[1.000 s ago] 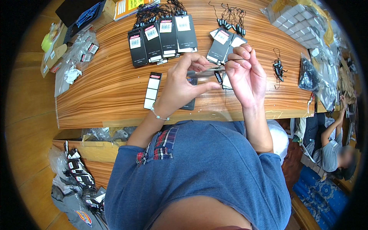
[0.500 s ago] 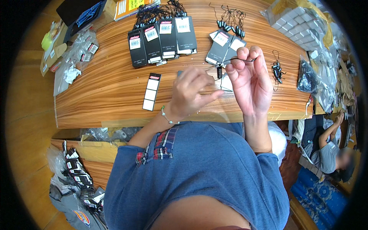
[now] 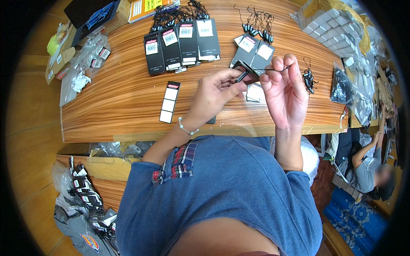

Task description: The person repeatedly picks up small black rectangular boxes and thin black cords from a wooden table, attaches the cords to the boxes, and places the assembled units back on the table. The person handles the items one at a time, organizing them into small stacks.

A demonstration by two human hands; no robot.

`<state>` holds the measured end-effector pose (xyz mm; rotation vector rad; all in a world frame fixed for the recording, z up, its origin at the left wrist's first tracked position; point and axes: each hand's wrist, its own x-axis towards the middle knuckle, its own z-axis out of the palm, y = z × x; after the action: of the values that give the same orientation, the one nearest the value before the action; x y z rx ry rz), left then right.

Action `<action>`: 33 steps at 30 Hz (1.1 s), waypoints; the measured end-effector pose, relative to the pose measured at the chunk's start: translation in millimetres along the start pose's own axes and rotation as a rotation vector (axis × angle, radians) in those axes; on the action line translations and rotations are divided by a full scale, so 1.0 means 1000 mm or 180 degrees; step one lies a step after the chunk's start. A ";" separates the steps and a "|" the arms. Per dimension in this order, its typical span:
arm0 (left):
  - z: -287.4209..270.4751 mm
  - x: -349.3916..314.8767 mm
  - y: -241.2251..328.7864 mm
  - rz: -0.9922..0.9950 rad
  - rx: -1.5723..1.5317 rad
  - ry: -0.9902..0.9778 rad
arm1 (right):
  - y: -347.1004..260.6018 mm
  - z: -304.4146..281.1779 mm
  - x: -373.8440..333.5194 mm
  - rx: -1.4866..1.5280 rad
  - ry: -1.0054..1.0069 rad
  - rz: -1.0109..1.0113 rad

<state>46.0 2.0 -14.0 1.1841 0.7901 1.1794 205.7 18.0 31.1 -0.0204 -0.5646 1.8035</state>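
My left hand (image 3: pixel 215 94) pinches a few dark hang tags (image 3: pixel 251 74) between thumb and fingers, tilted above the table. From them a thin black string (image 3: pixel 270 69) stretches across to my right hand (image 3: pixel 285 100), whose fingertips are closed on it, palm turned toward me. Beneath and beyond the hands lies a small stack of dark hang tags with white stickers (image 3: pixel 247 50), its black strings fanned out on the far side. A few white tags (image 3: pixel 254 92) lie just below, partly hidden by my hands. Part of a dark card (image 3: pixel 211 120) shows by my left wrist.
Several stacks of strung black tags (image 3: pixel 181 49) stand at the back left. A narrow sticker strip (image 3: pixel 170 102) lies nearer. On the right are loose black strings (image 3: pixel 308 81), a clear bag (image 3: pixel 343 88) and bagged white boxes (image 3: pixel 326 27). Another person (image 3: pixel 365 170) sits at far right.
My left hand, blurred and with fingers spread earlier, has closed on the dark tags and moved right. My right hand has shifted slightly right, still pinching the string.
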 end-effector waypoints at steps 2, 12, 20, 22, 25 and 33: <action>0.000 0.002 0.001 -0.0220 -0.0360 -0.0043 | 0.001 -0.001 -0.002 -0.0016 0.0053 0.0052; -0.008 0.006 0.022 0.0505 0.0471 0.0227 | -0.004 -0.003 -0.006 -0.1921 0.0426 -0.0172; -0.010 0.011 0.038 0.0267 -0.0078 0.0137 | 0.009 0.005 -0.003 -0.3156 0.0627 -0.0076; -0.012 0.011 0.038 0.0193 -0.0157 0.0070 | 0.010 0.005 -0.003 -0.3199 0.0577 -0.0150; -0.013 0.012 0.040 0.0031 -0.0269 -0.0003 | 0.010 0.004 -0.003 -0.3297 0.0475 -0.0196; -0.015 0.011 0.037 -0.0253 -0.0247 -0.0005 | 0.009 0.001 -0.004 -0.3320 0.0430 -0.0129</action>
<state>25.5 15.1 19.1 1.0805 0.7765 1.1336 198.4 12.3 27.3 -0.8210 -1.3277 1.2788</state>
